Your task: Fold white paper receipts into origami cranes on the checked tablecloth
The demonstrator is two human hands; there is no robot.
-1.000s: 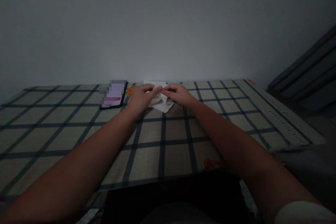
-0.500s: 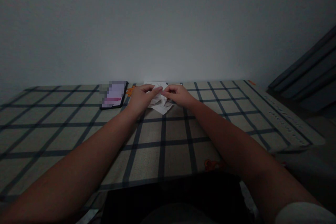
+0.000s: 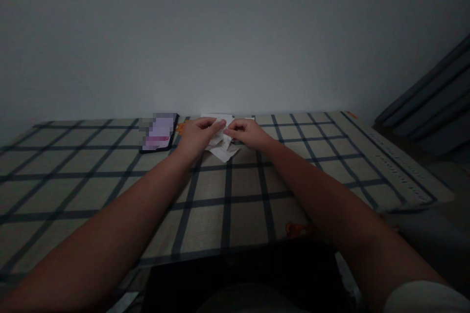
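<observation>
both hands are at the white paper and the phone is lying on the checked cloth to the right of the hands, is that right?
Not quite: the head view shows the phone on the checked cloth to the left of the hands. The left hand and right hand are indeed at the white paper.

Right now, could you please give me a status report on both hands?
Left hand, right hand: both pinching crumpled white paper. Phone lying left of left hand, apart from it.

tablecloth border [image 3: 394, 161] | reads "to travel" | other line blurred
</observation>
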